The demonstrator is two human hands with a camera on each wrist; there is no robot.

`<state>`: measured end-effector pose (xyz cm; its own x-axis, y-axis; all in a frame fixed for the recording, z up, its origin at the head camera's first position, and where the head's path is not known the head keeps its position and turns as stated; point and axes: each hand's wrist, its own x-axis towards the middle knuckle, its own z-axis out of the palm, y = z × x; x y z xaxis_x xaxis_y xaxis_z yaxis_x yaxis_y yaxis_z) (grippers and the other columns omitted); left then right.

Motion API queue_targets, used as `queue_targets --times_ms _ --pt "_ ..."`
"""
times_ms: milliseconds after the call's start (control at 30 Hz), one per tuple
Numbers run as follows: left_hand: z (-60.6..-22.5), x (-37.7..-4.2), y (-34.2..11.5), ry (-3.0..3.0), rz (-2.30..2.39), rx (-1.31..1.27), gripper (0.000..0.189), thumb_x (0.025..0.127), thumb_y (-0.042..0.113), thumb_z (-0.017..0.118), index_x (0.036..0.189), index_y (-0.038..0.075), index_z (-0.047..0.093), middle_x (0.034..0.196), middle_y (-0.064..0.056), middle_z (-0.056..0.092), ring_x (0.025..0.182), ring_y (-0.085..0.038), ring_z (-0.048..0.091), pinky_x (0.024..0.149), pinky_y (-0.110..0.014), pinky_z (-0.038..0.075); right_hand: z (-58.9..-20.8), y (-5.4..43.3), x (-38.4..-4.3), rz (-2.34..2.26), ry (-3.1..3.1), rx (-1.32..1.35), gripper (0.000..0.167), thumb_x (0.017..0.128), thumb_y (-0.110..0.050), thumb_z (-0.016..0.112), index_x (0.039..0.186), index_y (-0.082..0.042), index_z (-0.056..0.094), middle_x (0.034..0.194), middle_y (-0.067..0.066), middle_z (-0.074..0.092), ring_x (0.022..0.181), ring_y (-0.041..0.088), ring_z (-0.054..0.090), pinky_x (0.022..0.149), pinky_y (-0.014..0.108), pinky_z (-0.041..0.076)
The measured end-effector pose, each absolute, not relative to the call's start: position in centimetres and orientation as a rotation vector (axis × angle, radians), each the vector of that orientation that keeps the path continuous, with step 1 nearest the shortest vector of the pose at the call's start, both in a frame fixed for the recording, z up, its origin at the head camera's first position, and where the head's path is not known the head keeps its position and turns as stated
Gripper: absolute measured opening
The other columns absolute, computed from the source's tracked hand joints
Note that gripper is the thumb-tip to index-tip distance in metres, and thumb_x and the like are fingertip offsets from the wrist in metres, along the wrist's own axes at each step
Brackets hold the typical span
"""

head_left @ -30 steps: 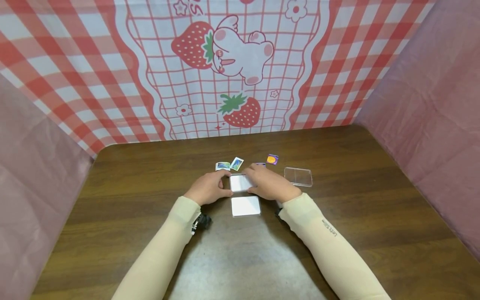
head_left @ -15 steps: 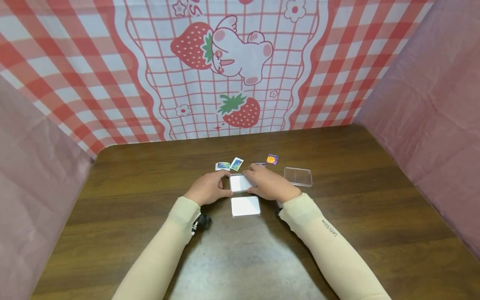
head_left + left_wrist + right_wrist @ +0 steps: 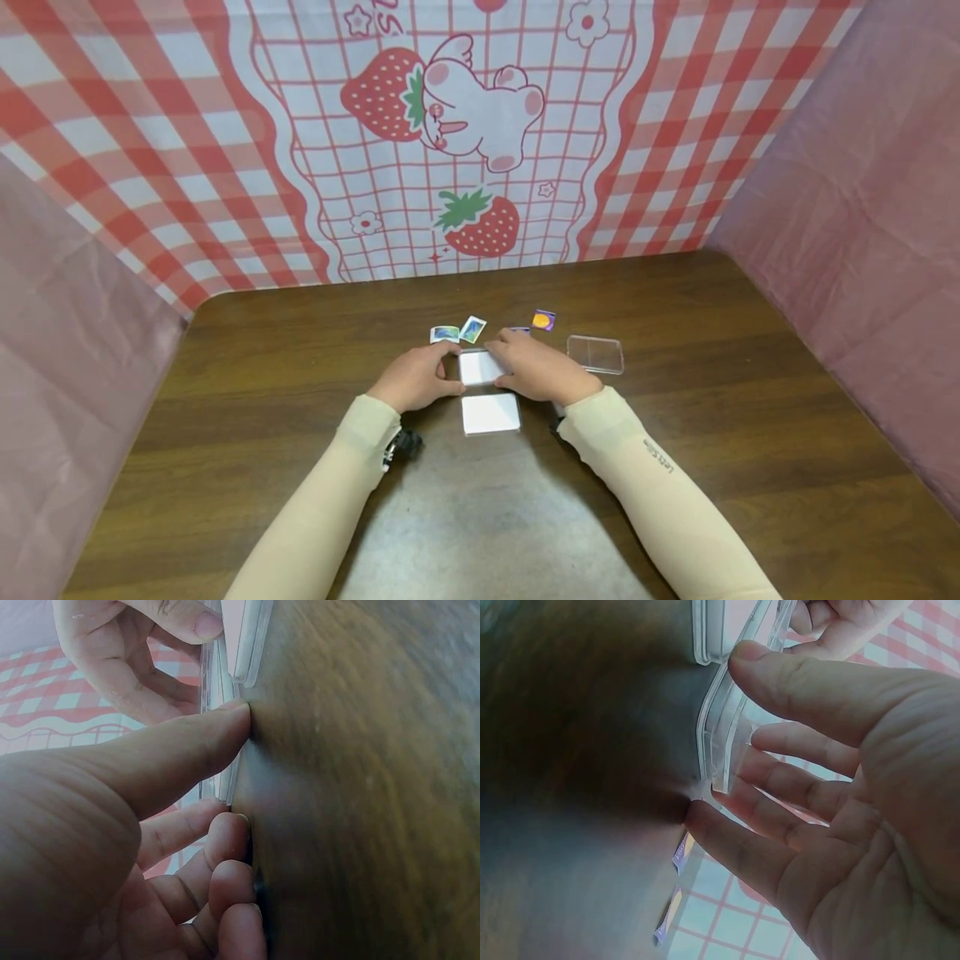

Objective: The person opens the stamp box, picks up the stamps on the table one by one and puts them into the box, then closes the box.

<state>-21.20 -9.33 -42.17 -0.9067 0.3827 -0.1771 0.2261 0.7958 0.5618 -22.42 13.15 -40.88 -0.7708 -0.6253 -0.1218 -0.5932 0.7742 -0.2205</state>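
Observation:
In the head view a flat clear plastic case (image 3: 474, 367) with white inside lies between both hands. My left hand (image 3: 415, 377) grips its left end, thumb at the near edge and fingers at the far edge. At the other end my right hand (image 3: 542, 368) holds a clear plastic lid (image 3: 735, 731) between thumb and fingers. The right wrist view shows this lid tilted over the case, the two edges apart at that end. Just nearer the body lies a second clear case (image 3: 491, 413), also white inside. The right hand hides part of the first case.
Two small blue-green picture cards (image 3: 473, 328) lie beyond the left hand. A purple-and-orange card (image 3: 543, 320) sits beyond the right hand, with another partly hidden beside it. Another clear lid (image 3: 596, 354) lies on the wooden table (image 3: 720, 433) to the right. A checked cloth (image 3: 480, 208) hangs behind.

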Motion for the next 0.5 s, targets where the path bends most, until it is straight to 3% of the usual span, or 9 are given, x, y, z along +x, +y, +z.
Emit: queue_targets --times_ms 500 --pt "-42.28 -21.23 -9.3 2.704 0.799 0.46 0.058 0.093 0.035 0.078 0.143 0.017 0.057 0.086 -0.002 0.062 0.073 -0.018 0.056 0.067 -0.035 0.045 -40.5 13.45 -22.44 -0.261 2.781 -0.964 0.057 0.098 -0.025 0.074 0.143 0.002 0.055 0.132 0.019 0.058 0.116 0.029 0.06 0.095 0.042 0.053"
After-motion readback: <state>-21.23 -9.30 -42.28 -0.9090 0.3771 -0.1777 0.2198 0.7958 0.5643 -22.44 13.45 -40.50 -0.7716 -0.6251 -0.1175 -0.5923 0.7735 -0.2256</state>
